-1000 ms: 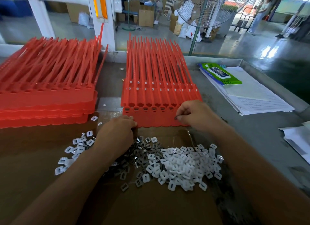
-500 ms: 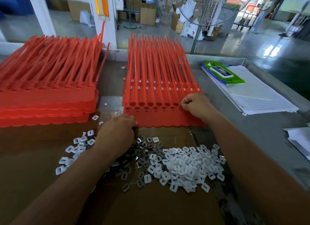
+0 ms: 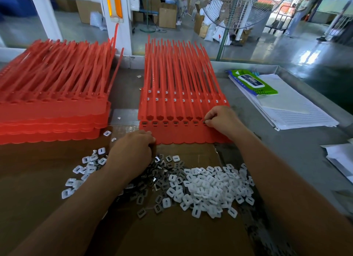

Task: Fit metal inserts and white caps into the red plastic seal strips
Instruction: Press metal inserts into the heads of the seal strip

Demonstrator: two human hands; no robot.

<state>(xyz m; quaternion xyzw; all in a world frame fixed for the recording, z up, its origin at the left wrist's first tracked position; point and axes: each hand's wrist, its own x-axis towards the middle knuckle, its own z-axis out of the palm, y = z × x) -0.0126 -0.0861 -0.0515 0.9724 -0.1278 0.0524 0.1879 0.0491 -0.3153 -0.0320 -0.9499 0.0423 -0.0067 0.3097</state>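
— Where has the right hand (image 3: 221, 120) got to?

— A second ago it was down at the near edge of the flat red plastic seal strip sheet (image 3: 177, 135). It has since gone up to the sheet's row of sockets (image 3: 174, 123), towards the right end. Its thumb and forefinger pinch a small dark piece at a socket mouth, by the look of it a metal insert (image 3: 205, 123).

— And the left hand (image 3: 131, 152)?

— It has barely stirred. It rests at the sheet's near left corner, over the loose heap of small grey metal inserts (image 3: 158, 177). The fingers are curled under, so whether they hold anything cannot be told.

— What does that mean for the job?

— The sockets left of the right hand already show dark pieces seated, so the insert row on this sheet seems close to filled. The heap of white square plastic caps (image 3: 212, 189) lies in front of the sheet on the brown cardboard sheet (image 3: 172, 236), and on this near row no caps show yet.

— Anything else?

— A stack of red plastic strips (image 3: 53, 118) sits left of the sheet on the grey metal desk (image 3: 286, 147).
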